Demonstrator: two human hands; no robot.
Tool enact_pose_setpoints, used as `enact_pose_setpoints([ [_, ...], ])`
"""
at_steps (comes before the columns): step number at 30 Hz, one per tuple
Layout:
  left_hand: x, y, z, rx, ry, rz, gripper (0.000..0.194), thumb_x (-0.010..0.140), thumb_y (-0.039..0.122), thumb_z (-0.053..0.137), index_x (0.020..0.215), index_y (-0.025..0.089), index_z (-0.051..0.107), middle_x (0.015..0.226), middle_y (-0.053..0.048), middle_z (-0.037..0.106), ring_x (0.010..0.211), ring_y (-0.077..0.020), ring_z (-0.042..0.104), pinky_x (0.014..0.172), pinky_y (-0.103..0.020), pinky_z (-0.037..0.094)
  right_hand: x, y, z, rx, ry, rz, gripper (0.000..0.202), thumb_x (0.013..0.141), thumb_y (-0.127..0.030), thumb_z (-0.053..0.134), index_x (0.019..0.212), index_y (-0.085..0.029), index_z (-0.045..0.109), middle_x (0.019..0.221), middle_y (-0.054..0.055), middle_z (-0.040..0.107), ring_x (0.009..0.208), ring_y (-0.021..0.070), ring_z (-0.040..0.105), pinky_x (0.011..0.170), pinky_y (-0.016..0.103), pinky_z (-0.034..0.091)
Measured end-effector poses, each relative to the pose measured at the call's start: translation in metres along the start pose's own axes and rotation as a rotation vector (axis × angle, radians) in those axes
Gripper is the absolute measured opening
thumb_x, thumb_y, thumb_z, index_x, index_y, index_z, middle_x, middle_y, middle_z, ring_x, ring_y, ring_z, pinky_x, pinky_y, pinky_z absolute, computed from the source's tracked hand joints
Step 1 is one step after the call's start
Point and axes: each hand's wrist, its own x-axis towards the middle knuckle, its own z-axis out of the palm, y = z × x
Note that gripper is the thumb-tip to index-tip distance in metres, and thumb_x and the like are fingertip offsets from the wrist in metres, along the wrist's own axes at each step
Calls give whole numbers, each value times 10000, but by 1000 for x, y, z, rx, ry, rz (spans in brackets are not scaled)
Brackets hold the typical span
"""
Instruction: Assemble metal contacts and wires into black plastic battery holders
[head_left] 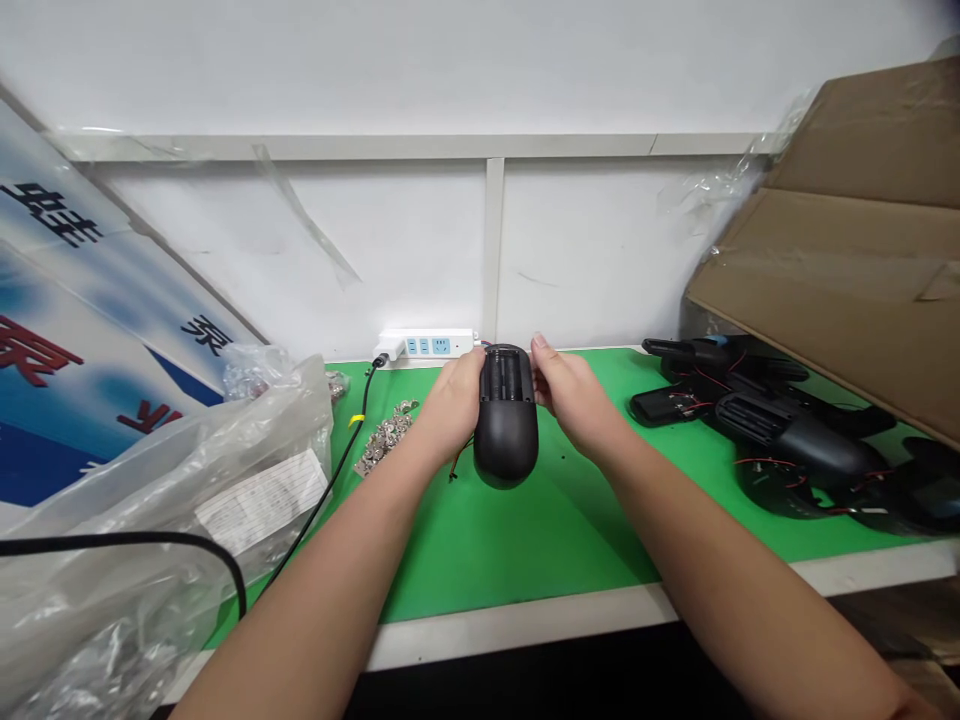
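Observation:
A black plastic housing with a rounded near end and an open battery compartment at its far end is held above the green table top. My left hand is closed on its left side, the fingers partly hidden behind it. At the right side, my right hand has its fingers curled against the edge, while its thumb points up and stands slightly off the housing. Thin red and dark wires hang below, beside the left hand. A pile of small metal parts lies left of that hand.
A white power strip with a plugged-in black cable sits against the wall. Plastic bags and a printed box fill the left. Several black housings with wires lie right, beside a cardboard box.

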Motion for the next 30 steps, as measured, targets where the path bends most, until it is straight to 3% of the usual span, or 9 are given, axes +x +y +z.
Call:
enact_pose_setpoints([
  [5,-1,7,0,-51,-90,-10,328,1001,315,364,712,207,475,745,-32,555,777,-184,502,705,-281,418,-2,-1,0,-220,12,49,775,799,-950,491,518,-238,367,490,-46,338,486,94,307,476,273,226],
  [11,3,2,0,-350,-207,-106,374,985,397,403,665,209,452,574,10,494,508,-124,442,476,-230,350,-5,-8,-2,-124,-61,103,739,773,-894,611,534,-218,434,511,-42,387,482,84,318,469,259,240],
  [15,5,-1,-3,-399,-269,-100,406,956,401,471,602,204,491,504,-1,528,463,-122,506,469,-233,395,-7,-11,-4,-73,-134,142,712,781,-854,649,529,-213,467,488,-40,412,451,84,324,444,260,249],
  [21,5,-3,-3,-374,-300,-38,416,935,362,480,552,202,481,481,8,534,434,-95,465,457,-223,345,-7,-12,-7,-144,-175,25,748,796,-872,625,490,-229,396,459,-37,367,470,93,324,457,264,236],
  [25,4,-3,-1,-317,-263,-4,387,914,327,477,551,203,431,490,29,481,454,-83,398,469,-225,289,-7,-12,-6,-225,-175,-38,754,827,-880,572,501,-236,356,469,-27,346,497,108,348,468,270,246],
  [30,4,-3,0,-200,-151,66,370,898,310,460,567,205,334,540,41,322,514,-78,294,501,-243,208,-8,-9,-4,-397,-110,-97,729,903,-864,445,554,-243,288,544,-48,233,523,86,220,484,285,160],
])
